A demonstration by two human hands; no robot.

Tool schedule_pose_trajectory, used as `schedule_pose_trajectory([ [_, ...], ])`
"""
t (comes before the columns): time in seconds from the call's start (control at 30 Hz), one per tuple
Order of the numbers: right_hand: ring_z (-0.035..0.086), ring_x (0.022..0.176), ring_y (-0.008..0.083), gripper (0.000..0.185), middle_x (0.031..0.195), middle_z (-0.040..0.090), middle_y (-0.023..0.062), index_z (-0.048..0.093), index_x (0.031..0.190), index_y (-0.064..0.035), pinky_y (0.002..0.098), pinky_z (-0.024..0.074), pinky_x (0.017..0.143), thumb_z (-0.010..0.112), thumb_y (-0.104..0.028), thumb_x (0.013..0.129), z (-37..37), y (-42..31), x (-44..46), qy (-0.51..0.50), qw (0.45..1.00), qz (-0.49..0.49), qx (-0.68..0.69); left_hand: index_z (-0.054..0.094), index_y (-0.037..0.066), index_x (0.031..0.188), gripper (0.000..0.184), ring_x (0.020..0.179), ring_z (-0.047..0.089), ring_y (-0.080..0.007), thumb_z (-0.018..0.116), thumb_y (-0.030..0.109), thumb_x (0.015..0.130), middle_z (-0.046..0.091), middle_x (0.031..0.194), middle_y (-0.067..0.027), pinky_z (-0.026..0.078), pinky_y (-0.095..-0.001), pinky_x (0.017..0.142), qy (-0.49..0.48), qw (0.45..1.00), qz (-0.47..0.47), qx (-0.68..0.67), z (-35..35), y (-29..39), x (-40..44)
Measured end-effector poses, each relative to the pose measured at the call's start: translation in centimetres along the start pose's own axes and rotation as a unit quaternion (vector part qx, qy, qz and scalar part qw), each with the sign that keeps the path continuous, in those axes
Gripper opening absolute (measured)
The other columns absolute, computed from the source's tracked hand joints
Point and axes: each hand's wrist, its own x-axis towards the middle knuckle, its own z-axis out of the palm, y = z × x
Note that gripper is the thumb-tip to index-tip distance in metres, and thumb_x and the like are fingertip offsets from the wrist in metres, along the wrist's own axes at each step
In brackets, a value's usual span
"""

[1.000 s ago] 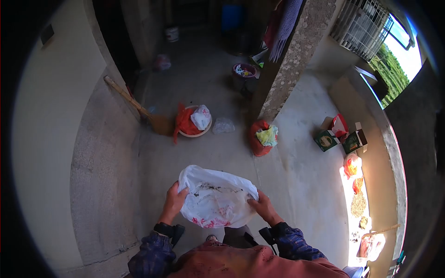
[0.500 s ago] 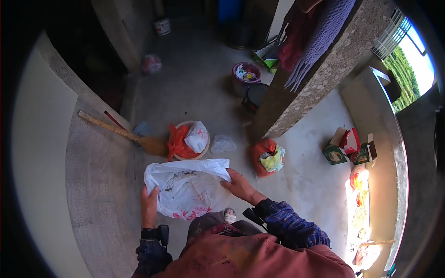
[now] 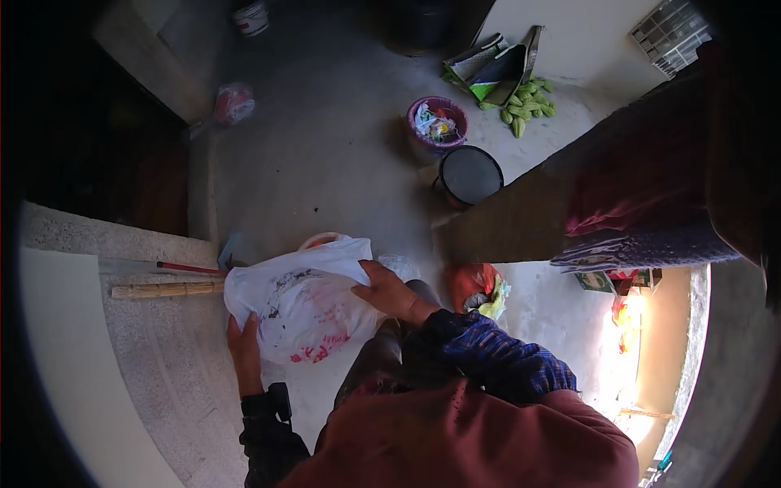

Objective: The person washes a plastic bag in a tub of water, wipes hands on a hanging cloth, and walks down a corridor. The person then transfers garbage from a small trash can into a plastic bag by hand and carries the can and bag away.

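A white plastic bag (image 3: 305, 305) with pink-red print at its lower side is stretched between my hands, and dark specks lie on its inner surface. My left hand (image 3: 243, 346) grips its lower left edge. On the upper right edge, my right hand (image 3: 389, 291) pinches the plastic between thumb and fingers. Behind the bag, the rim of a round basin (image 3: 322, 239) just shows; its contents are hidden. A clear plastic bag (image 3: 400, 266) lies on the floor right of the basin.
A broom handle (image 3: 167, 289) lies at the left wall. A red bag (image 3: 472, 286) stands by the pillar (image 3: 508, 215). Farther off are a purple bucket (image 3: 438, 122) of waste, a dark lidded bucket (image 3: 471, 175), green vegetables (image 3: 525, 107) and a white pail (image 3: 251, 18).
My view has moved forward and turned. The held bag has shifted left and now covers most of the basin. The dark lidded bucket and green vegetables have come into clearer view.
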Motion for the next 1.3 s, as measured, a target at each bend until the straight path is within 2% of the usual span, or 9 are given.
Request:
schedule_pose_trajectory([
  [0.17,0.055,0.111,0.0369,0.045,0.118,0.057,0.0228,0.052,0.123,0.0007,0.0394,0.0444,0.095,0.065,-0.018,0.084,-3.0,-2.7,8.2,-0.031,0.999,0.008,-0.026,0.056,-0.006,0.122,0.037,0.096,0.057,-0.0162,0.057,0.015,0.092,0.064,0.107,-0.0099,0.045,-0.0294,0.087,0.064,0.997,0.000,0.049,-1.4,1.2,3.7],
  [0.4,0.057,0.104,0.0413,0.043,0.111,0.059,0.0243,0.053,0.120,-0.0005,0.0447,0.0458,0.092,0.063,-0.019,0.082,-7.5,0.5,23.4,-0.073,0.997,-0.018,0.026,0.055,-0.006,0.122,0.035,0.095,0.057,-0.0145,0.056,0.014,0.093,0.062,0.107,-0.0088,0.045,-0.0277,0.084,0.104,0.992,-0.031,-0.057,3.2,5.0,14.3],
  [0.5,0.057,0.105,0.0420,0.041,0.112,0.060,0.0247,0.054,0.119,-0.0017,0.0447,0.0465,0.090,0.063,-0.019,0.082,-9.6,6.0,29.6,-0.030,0.999,-0.038,-0.013,0.050,-0.005,0.128,0.038,0.102,0.057,-0.0170,0.055,0.013,0.095,0.061,0.113,-0.0103,0.044,-0.0306,0.091,0.061,0.991,-0.030,-0.113,7.9,6.6,21.2],
  [0.57,0.063,0.098,0.0324,0.040,0.100,0.064,0.0188,0.053,0.120,-0.0020,0.0383,0.0490,0.085,0.065,-0.014,0.083,-13.0,8.9,32.4,0.048,0.997,0.061,-0.009,0.051,-0.005,0.127,0.036,0.102,0.056,-0.0155,0.054,0.013,0.095,0.060,0.114,-0.0089,0.043,-0.0292,0.091,0.041,0.996,-0.013,-0.074,11.9,7.8,26.7],
  [0.6,0.057,0.108,0.0416,0.046,0.114,0.061,0.0243,0.051,0.123,-0.0033,0.0435,0.0463,0.092,0.064,-0.020,0.082,-15.0,10.6,34.0,0.015,0.987,0.132,0.091,0.053,-0.006,0.122,0.035,0.099,0.054,-0.0140,0.055,0.016,0.095,0.060,0.111,-0.0075,0.043,-0.0287,0.088,0.005,0.999,-0.030,-0.018,13.5,9.0,29.4],
  [0.7,0.059,0.108,0.0391,0.050,0.114,0.062,0.0233,0.049,0.126,-0.0040,0.0422,0.0472,0.091,0.065,-0.018,0.081,-20.3,11.3,37.3,0.083,0.978,0.188,0.039,0.055,-0.006,0.118,0.032,0.092,0.055,-0.0138,0.055,0.018,0.096,0.062,0.103,-0.0070,0.044,-0.0281,0.084,-0.075,0.996,-0.001,0.056,18.9,15.2,36.4],
  [0.9,0.062,0.100,0.0251,0.053,0.110,0.062,0.0180,0.046,0.130,-0.0032,0.0350,0.0491,0.089,0.068,-0.013,0.083,-26.2,11.2,43.0,0.171,0.966,0.180,0.073,0.057,-0.006,0.115,0.030,0.090,0.056,-0.0133,0.055,0.017,0.095,0.064,0.100,-0.0084,0.046,-0.0287,0.082,-0.151,0.986,0.042,0.055,26.1,22.2,47.5],
  [0.97,0.063,0.093,0.0236,0.048,0.103,0.064,0.0181,0.048,0.125,-0.0013,0.0369,0.0505,0.082,0.067,-0.012,0.082,-26.2,14.7,45.3,0.211,0.948,0.161,0.176,0.057,-0.005,0.115,0.030,0.091,0.057,-0.0141,0.055,0.017,0.095,0.065,0.101,-0.0100,0.046,-0.0296,0.082,-0.190,0.975,0.063,0.092,27.8,23.4,51.4],
  [1.3,0.062,0.094,0.0269,0.048,0.105,0.063,0.0185,0.050,0.124,-0.0015,0.0370,0.0496,0.084,0.068,-0.015,0.081,-31.7,18.3,53.8,0.370,0.869,0.282,0.170,0.053,-0.003,0.119,0.032,0.092,0.062,-0.0214,0.056,0.014,0.092,0.066,0.103,-0.0152,0.048,-0.0338,0.083,-0.278,0.939,0.124,0.157,40.9,24.6,69.6],
])
